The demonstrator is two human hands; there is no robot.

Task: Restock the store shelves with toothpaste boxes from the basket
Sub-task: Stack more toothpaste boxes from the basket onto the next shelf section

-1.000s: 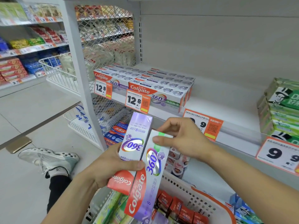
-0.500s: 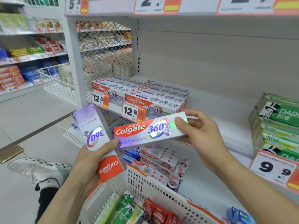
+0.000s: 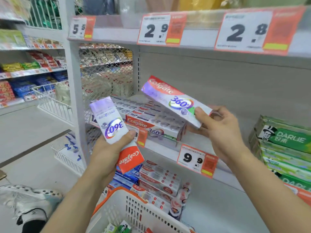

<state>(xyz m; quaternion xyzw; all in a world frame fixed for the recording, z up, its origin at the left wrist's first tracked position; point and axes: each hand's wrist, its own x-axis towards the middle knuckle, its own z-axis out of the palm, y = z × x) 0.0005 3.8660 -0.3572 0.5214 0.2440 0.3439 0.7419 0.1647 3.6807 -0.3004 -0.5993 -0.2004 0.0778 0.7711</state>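
My left hand [image 3: 107, 153] grips an upright Colgate 360 box [image 3: 114, 130], its red end pointing down. My right hand [image 3: 220, 130] pinches a second Colgate 360 box [image 3: 171, 101] by its right end and holds it tilted in the air, just above the stack of Colgate boxes [image 3: 151, 121] on the middle shelf [image 3: 168, 148]. The white basket with an orange rim [image 3: 127, 209] sits at the bottom, with a few green and red boxes showing inside.
Green Darlie boxes [image 3: 284, 145] are stacked at the right of the same shelf. Bare shelf lies between them and the Colgate stack. The upper shelf edge [image 3: 193, 32] carries price tags. Red toothpaste boxes [image 3: 159, 180] lie on the lower shelf. A white shoe [image 3: 30, 197] rests on the floor.
My right hand has lifted its box up and back over the Colgate stack, tilting it. The left hand with its box stays near the shelf edge. The view has tipped upward.
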